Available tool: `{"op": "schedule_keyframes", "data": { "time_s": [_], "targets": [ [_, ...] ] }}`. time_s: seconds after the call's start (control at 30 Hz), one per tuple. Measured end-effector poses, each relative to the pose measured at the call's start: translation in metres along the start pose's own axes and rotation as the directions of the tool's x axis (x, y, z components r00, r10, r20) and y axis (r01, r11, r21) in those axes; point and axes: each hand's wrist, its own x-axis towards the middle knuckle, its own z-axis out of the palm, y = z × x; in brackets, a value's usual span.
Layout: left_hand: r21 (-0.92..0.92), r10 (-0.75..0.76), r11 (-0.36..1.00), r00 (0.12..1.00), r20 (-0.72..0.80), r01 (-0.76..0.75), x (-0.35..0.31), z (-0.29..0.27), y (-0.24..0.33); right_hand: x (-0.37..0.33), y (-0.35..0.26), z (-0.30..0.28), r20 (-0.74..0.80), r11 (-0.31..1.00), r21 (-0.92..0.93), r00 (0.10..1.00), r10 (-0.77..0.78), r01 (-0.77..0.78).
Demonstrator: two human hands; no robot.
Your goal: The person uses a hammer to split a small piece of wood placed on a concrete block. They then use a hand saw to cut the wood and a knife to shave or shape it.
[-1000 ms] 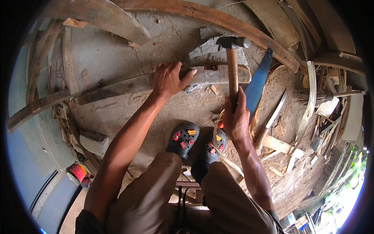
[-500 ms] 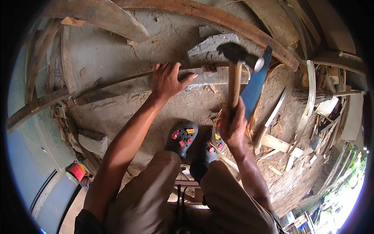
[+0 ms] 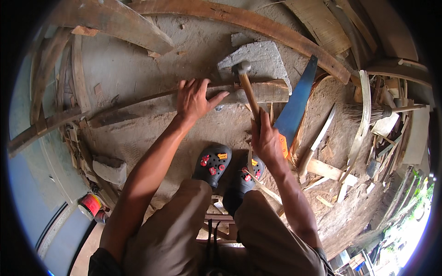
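My left hand (image 3: 195, 99) grips a long, weathered wooden beam (image 3: 140, 108), its fingers bent over the far edge and its thumb stretched along the near face. The beam lies across in front of my feet, its right end by a grey stone slab (image 3: 267, 59). My right hand (image 3: 268, 142) is closed round the wooden handle of a hammer (image 3: 249, 92). The hammer's head is at the beam's far edge, right of my left hand; whether it touches the wood I cannot tell. Just right of this hand lies a handsaw (image 3: 298, 103) with a blue blade and orange handle.
A big knife (image 3: 318, 141) lies right of the saw, near a stick broom (image 3: 368, 112) and wood scraps. Curved planks (image 3: 258, 20) cross the far side. A concrete block (image 3: 109, 168) and a red can (image 3: 92, 204) sit left. My clogs (image 3: 213, 163) are below the beam.
The hammer has swung down and left, from raised over the saw blade to the beam's edge. My right hand has shifted slightly left; my left hand stays on the beam.
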Motion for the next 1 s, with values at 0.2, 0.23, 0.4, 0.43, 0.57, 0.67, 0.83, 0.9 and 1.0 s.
{"op": "schedule_keyframes", "data": {
  "time_s": [0.2,0.23,0.4,0.43,0.57,0.67,0.83,0.9,1.0],
  "targets": [
    [0.067,0.022,0.998,0.996,-0.085,-0.016,-0.009,-0.005,-0.007,0.011,-0.059,-0.028,-0.084,0.965,0.236,0.987,0.138,-0.115],
    [0.052,0.018,0.999,0.997,-0.077,-0.014,-0.007,-0.004,-0.005,0.006,-0.058,-0.032,-0.139,0.971,0.238,0.988,0.072,-0.037],
    [0.044,-0.002,0.999,1.0,-0.018,0.003,-0.003,-0.002,0.0,-0.01,-0.012,0.002,0.023,0.991,0.074,0.993,0.113,-0.114],
    [0.048,-0.015,0.999,1.0,0.007,0.014,-0.003,-0.004,0.001,-0.005,-0.013,0.002,0.063,0.991,0.058,0.992,0.114,-0.118],
    [0.04,-0.025,0.999,0.999,0.033,0.024,-0.005,-0.013,0.001,-0.009,-0.036,-0.016,-0.097,0.974,0.161,0.979,0.177,-0.16],
    [-0.013,-0.027,0.999,0.995,0.096,0.029,0.001,-0.022,0.005,-0.014,-0.034,-0.029,-0.187,0.981,0.172,0.975,0.122,-0.09],
    [-0.117,-0.004,0.993,0.971,0.237,0.032,0.005,-0.03,0.002,-0.029,-0.028,-0.031,-0.13,0.983,0.156,0.984,0.122,-0.101],
    [-0.161,-0.042,0.982,0.945,0.324,0.099,0.003,-0.038,0.01,-0.032,-0.023,-0.03,-0.144,0.983,0.163,0.984,0.108,-0.084],
    [-0.211,-0.088,0.97,0.984,0.155,0.12,0.016,-0.051,0.012,-0.04,-0.025,-0.029,-0.194,0.979,0.196,0.976,0.098,-0.06]
  ]
}}
